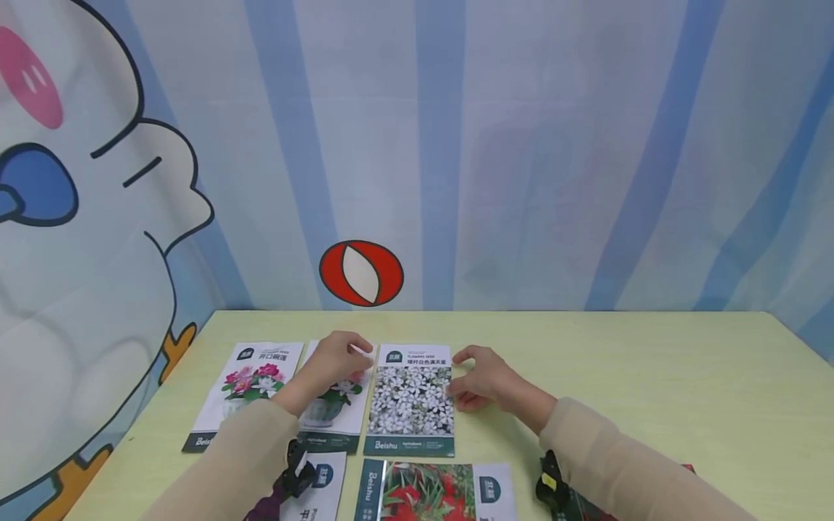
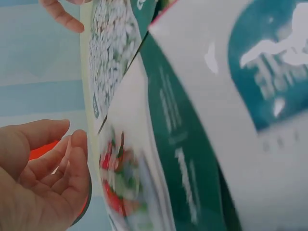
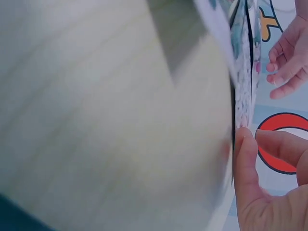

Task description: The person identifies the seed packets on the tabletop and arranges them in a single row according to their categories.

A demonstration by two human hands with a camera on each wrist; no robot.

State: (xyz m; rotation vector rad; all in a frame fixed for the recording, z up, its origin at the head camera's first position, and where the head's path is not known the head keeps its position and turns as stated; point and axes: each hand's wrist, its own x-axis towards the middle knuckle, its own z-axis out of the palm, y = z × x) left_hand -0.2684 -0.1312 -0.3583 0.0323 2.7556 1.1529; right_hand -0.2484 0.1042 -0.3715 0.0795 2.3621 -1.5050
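Note:
A white-flower seed packet (image 1: 410, 400) lies flat on the table, upright to my view. My right hand (image 1: 483, 380) is at its right edge, and the right wrist view shows the thumb (image 3: 246, 161) right at that edge with the index finger spread apart from it. My left hand (image 1: 335, 359), fingers loosely bent and holding nothing, is over the upper part of a pink-flower seed packet (image 1: 337, 412), partly covering it. A similar pink-flower seed packet (image 1: 257, 387) lies to the left, its lower part overlapped by my left sleeve.
Closer to me, a red-flower seed packet (image 1: 430, 493) lies sideways, cut off by the lower frame edge. Beside it another packet (image 1: 326, 499) is partly under my left forearm. A dark and red item (image 1: 586, 509) shows beneath my right sleeve. A striped backdrop (image 1: 521, 181) stands behind the table (image 1: 651, 376).

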